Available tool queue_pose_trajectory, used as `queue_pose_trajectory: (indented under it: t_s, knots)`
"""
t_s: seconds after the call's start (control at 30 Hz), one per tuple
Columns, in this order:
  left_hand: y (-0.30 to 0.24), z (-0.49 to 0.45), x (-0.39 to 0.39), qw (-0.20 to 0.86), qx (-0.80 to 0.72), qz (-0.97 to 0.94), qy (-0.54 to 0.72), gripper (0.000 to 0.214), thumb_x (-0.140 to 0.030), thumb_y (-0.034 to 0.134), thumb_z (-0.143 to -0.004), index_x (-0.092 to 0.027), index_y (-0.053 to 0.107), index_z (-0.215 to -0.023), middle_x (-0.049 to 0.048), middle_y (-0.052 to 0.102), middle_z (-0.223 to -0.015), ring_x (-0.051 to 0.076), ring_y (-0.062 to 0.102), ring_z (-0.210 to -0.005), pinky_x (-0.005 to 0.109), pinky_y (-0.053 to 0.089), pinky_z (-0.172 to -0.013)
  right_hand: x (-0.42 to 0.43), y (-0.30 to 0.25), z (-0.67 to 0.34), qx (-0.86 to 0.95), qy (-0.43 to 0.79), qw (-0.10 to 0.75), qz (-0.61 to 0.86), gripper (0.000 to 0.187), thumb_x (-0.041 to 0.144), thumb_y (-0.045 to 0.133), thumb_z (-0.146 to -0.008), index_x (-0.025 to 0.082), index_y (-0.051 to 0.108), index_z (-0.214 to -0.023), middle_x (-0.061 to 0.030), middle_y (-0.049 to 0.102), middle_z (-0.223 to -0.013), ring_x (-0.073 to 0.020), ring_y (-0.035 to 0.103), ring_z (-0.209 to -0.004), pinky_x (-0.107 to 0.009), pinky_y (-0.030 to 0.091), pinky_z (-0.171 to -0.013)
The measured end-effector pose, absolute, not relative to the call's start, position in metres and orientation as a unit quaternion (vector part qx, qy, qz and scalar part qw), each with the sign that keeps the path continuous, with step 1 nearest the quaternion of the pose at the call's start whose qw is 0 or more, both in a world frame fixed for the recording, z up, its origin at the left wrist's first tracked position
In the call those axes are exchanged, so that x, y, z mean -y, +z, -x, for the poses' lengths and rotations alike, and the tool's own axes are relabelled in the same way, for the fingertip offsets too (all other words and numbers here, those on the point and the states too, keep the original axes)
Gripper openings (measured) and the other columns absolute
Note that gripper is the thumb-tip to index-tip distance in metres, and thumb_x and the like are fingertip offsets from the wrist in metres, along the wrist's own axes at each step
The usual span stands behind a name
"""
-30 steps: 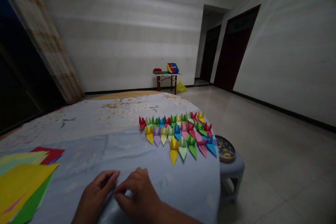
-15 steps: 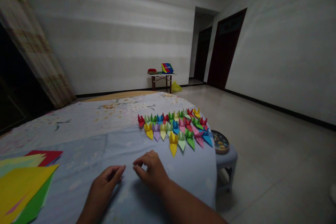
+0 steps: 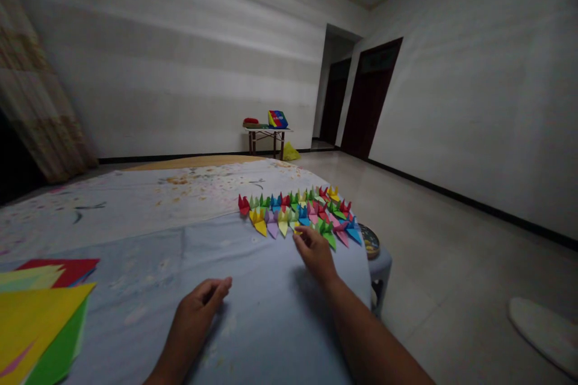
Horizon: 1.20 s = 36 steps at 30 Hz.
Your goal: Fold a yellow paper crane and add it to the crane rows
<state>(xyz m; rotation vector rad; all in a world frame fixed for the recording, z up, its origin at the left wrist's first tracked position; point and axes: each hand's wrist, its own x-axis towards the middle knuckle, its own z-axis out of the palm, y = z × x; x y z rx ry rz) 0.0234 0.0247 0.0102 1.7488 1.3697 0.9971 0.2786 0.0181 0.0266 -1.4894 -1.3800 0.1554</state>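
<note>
Dim indoor light, soft shadow under the right hand [image 3: 316, 254], dark corners, bowed edges.

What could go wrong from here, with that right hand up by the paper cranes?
The right hand is right at the front of the origami paper cranes, so its fingers could knock or crush the tightly packed rows. The rightmost cranes sit near the bed's edge; a bump might push some off towards the round tray on the stool.
</note>
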Motion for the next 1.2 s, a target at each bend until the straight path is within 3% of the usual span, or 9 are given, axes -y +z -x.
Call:
queue_pose_trajectory:
  t_s: [0.33, 0.5, 0.9, 1.2]
  knots:
    - [0.012, -0.024, -0.021, 0.369, -0.51, -0.682, 0.372, 0.045, -0.061, 0.048, -0.072, -0.018, 0.059, -0.064, -0.0006, 0.058, -0.061, 0.018, 0.054, -0.06, 0.026, 0.041, -0.059, -0.038, 0.015, -0.318, 0.573, 0.021, 0.366, 0.733, 0.035, 0.03, 0.05, -0.077, 0.015, 0.059, -0.108, -0.0016, 0.062, -0.063, -0.0145, 0.057, -0.057, -0.022, 0.037, -0.053]
    - [0.012, -0.024, -0.021, 0.376, -0.508, -0.683, 0.365, 0.043, -0.058, 0.048, -0.073, -0.018, 0.059, -0.065, -0.0002, 0.059, -0.063, 0.018, 0.055, -0.063, 0.026, 0.041, -0.061, -0.043, 0.011, -0.322, 0.578, 0.021, 0.358, 0.733, 0.029, 0.028, 0.05, -0.078, 0.017, 0.061, -0.102, -0.0032, 0.064, -0.067, -0.0149, 0.057, -0.057, -0.022, 0.037, -0.052]
    - [0.013, -0.023, -0.019, 0.378, -0.519, -0.678, 0.357, 0.041, -0.057, 0.049, -0.073, -0.019, 0.06, -0.064, -0.0006, 0.059, -0.062, 0.018, 0.055, -0.064, 0.026, 0.042, -0.06, -0.049, 0.022, -0.332, 0.67, 0.038, 0.356, 0.65, 0.017, 0.019, 0.049, -0.078, 0.018, 0.064, -0.086, -0.0047, 0.064, -0.08, -0.0163, 0.059, -0.074, -0.025, 0.043, -0.068]
    - [0.014, -0.022, -0.02, 0.357, -0.527, -0.686, 0.353, 0.044, -0.06, 0.048, -0.071, -0.019, 0.059, -0.062, -0.0006, 0.06, -0.061, 0.019, 0.056, -0.064, 0.026, 0.043, -0.061, -0.039, 0.034, -0.349, 0.694, 0.043, 0.335, 0.636, 0.015, 0.019, 0.048, -0.078, 0.017, 0.062, -0.081, -0.0028, 0.063, -0.076, -0.0149, 0.056, -0.072, -0.025, 0.041, -0.067]
